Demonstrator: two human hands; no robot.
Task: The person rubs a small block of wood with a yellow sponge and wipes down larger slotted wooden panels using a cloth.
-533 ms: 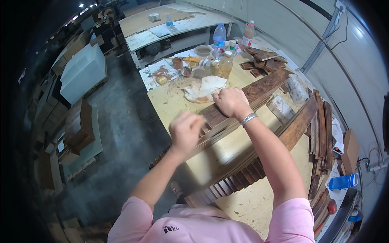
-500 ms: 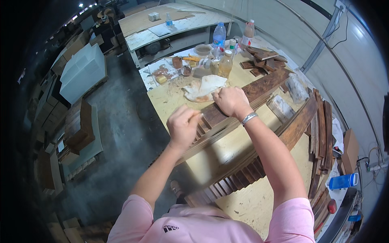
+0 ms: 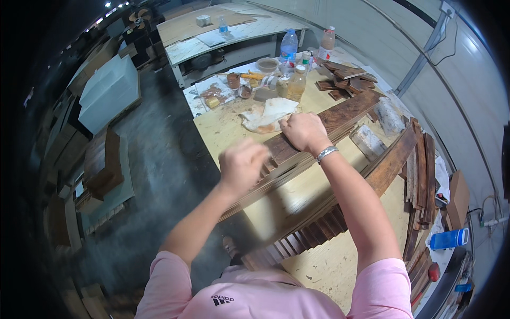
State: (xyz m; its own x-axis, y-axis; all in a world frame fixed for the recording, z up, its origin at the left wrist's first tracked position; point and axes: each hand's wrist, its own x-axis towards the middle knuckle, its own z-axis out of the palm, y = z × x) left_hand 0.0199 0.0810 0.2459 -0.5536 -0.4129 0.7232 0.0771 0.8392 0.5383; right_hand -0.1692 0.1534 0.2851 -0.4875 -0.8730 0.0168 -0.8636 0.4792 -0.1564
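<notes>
A long dark brown wooden board [image 3: 345,112] lies slantwise across the workbench, on top of other boards, with a row of slots at its near-left part. My right hand [image 3: 305,132] is closed on its upper side, fingers curled over the far edge. Over the slots is my left hand [image 3: 243,164], blurred by motion, its fingers drawn together; anything small between them is hidden. A white stained cloth [image 3: 269,114] lies just beyond my right hand. Nearer to me, a second dark board [image 3: 390,159] runs alongside, with slotted pieces [image 3: 313,232] at its near end.
Plastic bottles [image 3: 288,47], a glass jar of amber liquid [image 3: 296,85] and small tubs stand at the back. Dark wood offcuts [image 3: 348,80] are heaped at back right. Long strips [image 3: 422,175] and a blue bottle [image 3: 449,238] lie at right. The bench edge drops to the floor at left.
My left hand has shifted slightly over the slots and is more blurred now. The right hand stays pressed on the board, almost unmoved.
</notes>
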